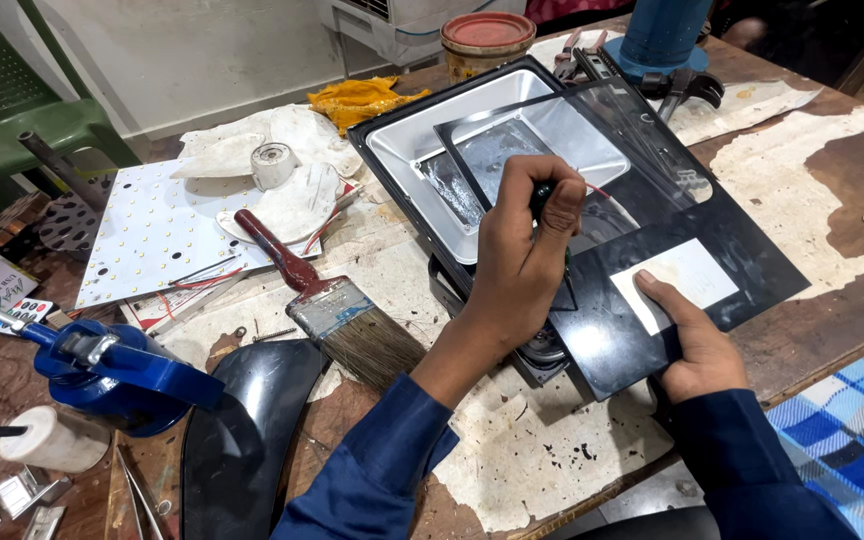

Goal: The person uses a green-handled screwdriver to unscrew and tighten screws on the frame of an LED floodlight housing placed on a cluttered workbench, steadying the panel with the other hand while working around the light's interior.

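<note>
Left hand: your left hand (524, 262) is over the middle of the lamp housing (432, 140), fingers curled shut around a thin dark tool (540, 197) whose tip points down at the glass.
Right hand: your right hand (694, 345) lies at the near right corner of the housing, fingers together and flat, fingertips pressing on the white label (674, 280).
Glass panel: the dark-framed glass (642, 210) lies tilted across the housing, its near end overhanging the housing towards you.
Housing: it sits open on the worn table (832, 200), with a silvery reflector inside.
Brush: a red-handled brush (327, 300) lies just left of the housing, bristles towards you.
LED board: a white board (152, 230) is further left of the housing, with a white fan blade (282, 175) resting on it.
Vise: a blue vise (112, 365) stands well left of the housing.
Tin: a red-lidded tin (485, 38) stands just behind the housing.
</note>
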